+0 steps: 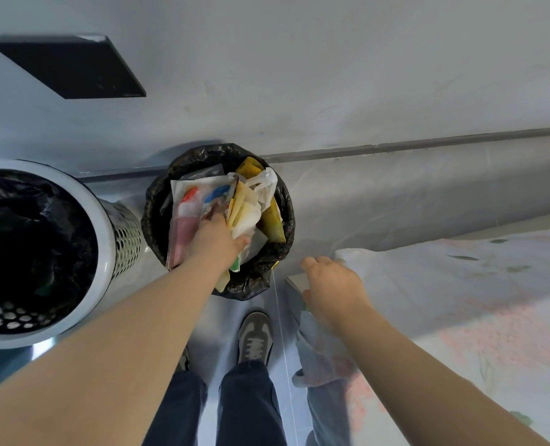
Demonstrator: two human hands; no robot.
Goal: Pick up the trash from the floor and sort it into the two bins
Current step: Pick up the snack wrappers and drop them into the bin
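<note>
A small bin with a black liner (280, 252) stands against the wall, heaped with wrappers (251, 204) in white, yellow and red. My left hand (217, 239) lies on top of the heap and presses on a red and white packet (186, 217). Its thumb is spread and its fingertips are hidden among the wrappers. To the left stands a larger perforated metal bin (106, 239) with a black liner that looks nearly empty. My right hand (331, 284) is right of the small bin with its fingers curled. It pinches a clear plastic bag (325, 355) that hangs below it.
A bed with a pale floral cover (460, 300) fills the right side, its corner close to my right hand. The grey wall and skirting (396, 146) run behind the bins. My shoe (255, 336) and legs are on the tiled floor in front of the small bin.
</note>
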